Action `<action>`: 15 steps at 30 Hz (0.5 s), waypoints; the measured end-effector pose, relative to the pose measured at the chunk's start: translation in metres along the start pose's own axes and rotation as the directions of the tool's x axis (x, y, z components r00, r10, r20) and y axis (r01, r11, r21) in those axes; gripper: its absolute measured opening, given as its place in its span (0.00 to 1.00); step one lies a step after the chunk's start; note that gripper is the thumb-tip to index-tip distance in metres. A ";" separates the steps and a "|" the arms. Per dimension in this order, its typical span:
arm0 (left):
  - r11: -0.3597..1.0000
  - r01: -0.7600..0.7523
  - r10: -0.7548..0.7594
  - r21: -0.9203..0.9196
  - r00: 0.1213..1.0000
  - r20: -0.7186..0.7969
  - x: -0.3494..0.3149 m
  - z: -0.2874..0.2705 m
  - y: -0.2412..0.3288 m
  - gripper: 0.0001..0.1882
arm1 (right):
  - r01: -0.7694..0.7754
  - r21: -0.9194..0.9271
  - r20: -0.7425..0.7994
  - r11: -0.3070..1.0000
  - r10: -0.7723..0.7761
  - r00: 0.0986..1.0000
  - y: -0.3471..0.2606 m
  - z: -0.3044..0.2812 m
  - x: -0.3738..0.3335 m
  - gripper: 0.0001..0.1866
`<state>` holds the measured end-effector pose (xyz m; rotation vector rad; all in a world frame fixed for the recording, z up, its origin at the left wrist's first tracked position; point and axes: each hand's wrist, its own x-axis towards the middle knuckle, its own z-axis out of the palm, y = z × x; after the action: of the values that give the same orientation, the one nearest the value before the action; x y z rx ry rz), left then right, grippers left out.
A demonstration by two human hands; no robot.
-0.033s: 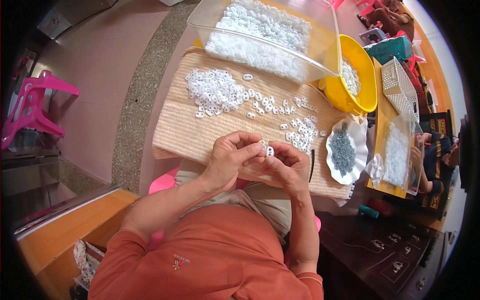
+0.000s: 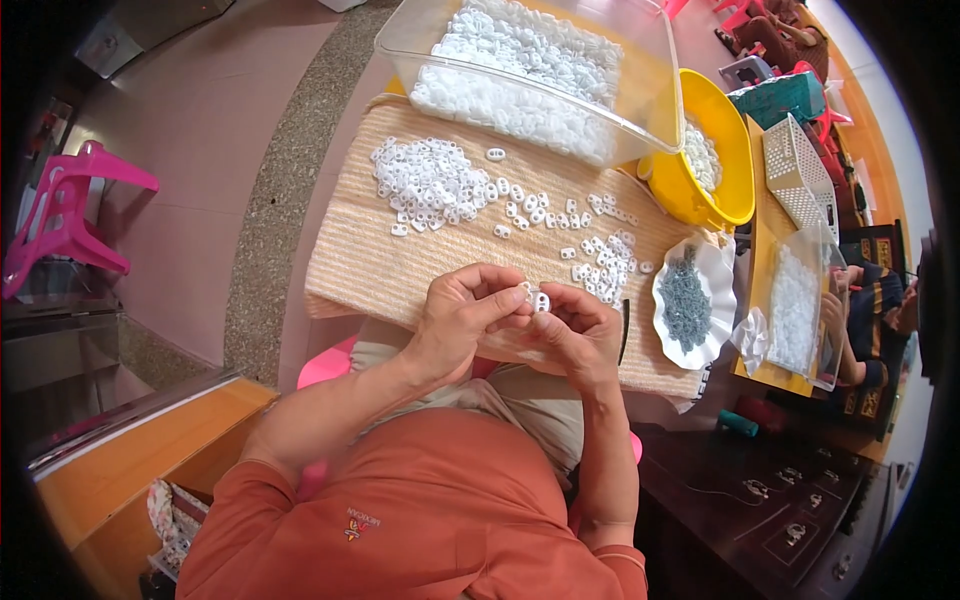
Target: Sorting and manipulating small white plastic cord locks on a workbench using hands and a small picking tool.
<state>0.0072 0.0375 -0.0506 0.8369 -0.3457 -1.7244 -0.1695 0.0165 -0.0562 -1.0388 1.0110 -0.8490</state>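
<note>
Sitting at a counter (image 2: pixel 375 265) covered with striped cloth, in an orange-red shirt (image 2: pixel 400 510), with both hands close together over its near edge. Pinching a white two-holed piece (image 2: pixel 541 302) between thumb and forefinger of the right hand (image 2: pixel 583 338), holes facing up. Pressing thumb and forefinger of the left hand (image 2: pixel 452 318) together on a tiny pale bit (image 2: pixel 525 287), just off the piece's ten o'clock side; cannot tell what kind of bit, nor whether touching the piece.

Facing, at eleven o'clock from the hands, a big heap (image 2: pixel 430 180) of similar white pieces, and a loose trail (image 2: pixel 537 215) of more around twelve. Having a smaller cluster (image 2: pixel 605 265) of white pieces near the right hand at two o'clock, and a thin dark strip (image 2: pixel 625 332) just past three.

Looking across to a large clear tub (image 2: pixel 645 90) of white pieces at twelve, a yellow basin (image 2: pixel 738 130) with more white pieces between one and two, and a wavy white dish (image 2: pixel 722 295) of small grey bits (image 2: pixel 686 305) at three. Sharing the room with a person in dark clothes (image 2: pixel 868 320), well apart at three o'clock, beside a clear tray (image 2: pixel 812 243) of white pieces. Sitting well away from a pink stool (image 2: pixel 100 165) between nine and ten.
</note>
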 end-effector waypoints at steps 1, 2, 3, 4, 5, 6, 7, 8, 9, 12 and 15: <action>1.000 0.019 -0.018 0.012 1.000 -0.007 -0.001 0.001 0.001 0.07 | 0.047 -0.036 -0.014 0.998 -0.048 0.999 0.001 -0.003 0.000 0.17; 1.000 0.019 -0.018 0.013 1.000 -0.009 -0.001 0.002 0.001 0.07 | 0.046 -0.035 -0.013 0.998 -0.047 0.999 0.001 -0.004 0.000 0.17; 1.000 0.015 -0.015 0.025 1.000 -0.002 -0.001 0.002 0.000 0.07 | 0.044 -0.025 -0.020 0.999 -0.045 0.999 0.001 -0.005 0.000 0.17; 0.999 0.011 -0.011 0.037 1.000 0.004 0.000 0.002 0.000 0.07 | 0.042 -0.014 -0.026 0.999 -0.042 0.999 0.001 -0.005 0.000 0.18; 0.999 0.011 -0.011 0.038 1.000 0.002 0.000 0.002 0.000 0.07 | 0.041 -0.012 -0.024 0.999 -0.041 0.999 0.000 -0.004 0.000 0.18; 0.999 0.016 -0.017 0.038 1.000 0.003 0.000 0.002 0.000 0.07 | 0.046 0.023 -0.029 0.999 -0.045 0.999 -0.001 -0.003 -0.001 0.18; 0.999 0.023 -0.023 0.038 1.000 0.006 0.000 0.002 -0.001 0.07 | 0.052 0.058 -0.034 0.997 -0.050 0.998 -0.002 -0.003 -0.002 0.18; 0.999 0.023 -0.024 0.039 1.000 0.005 0.000 0.002 -0.001 0.07 | 0.051 0.060 -0.034 0.997 -0.049 0.998 0.001 -0.005 -0.002 0.18; 0.999 0.026 -0.026 0.044 1.000 0.004 0.000 0.003 -0.001 0.07 | 0.078 -0.011 -0.036 0.997 -0.079 0.996 0.005 -0.009 -0.001 0.18; 0.998 0.033 -0.033 0.055 0.999 -0.002 -0.001 0.004 0.000 0.07 | 0.112 -0.127 -0.033 0.986 -0.117 0.993 0.010 -0.015 0.000 0.18; 0.997 0.033 -0.033 0.076 0.999 0.002 0.000 0.004 -0.001 0.08 | 0.125 -0.132 -0.038 0.983 -0.131 0.991 0.010 -0.014 -0.001 0.18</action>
<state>0.0037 0.0373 -0.0478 0.8993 -0.4040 -1.7522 -0.1818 0.0165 -0.0677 -1.2097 1.0583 -0.9251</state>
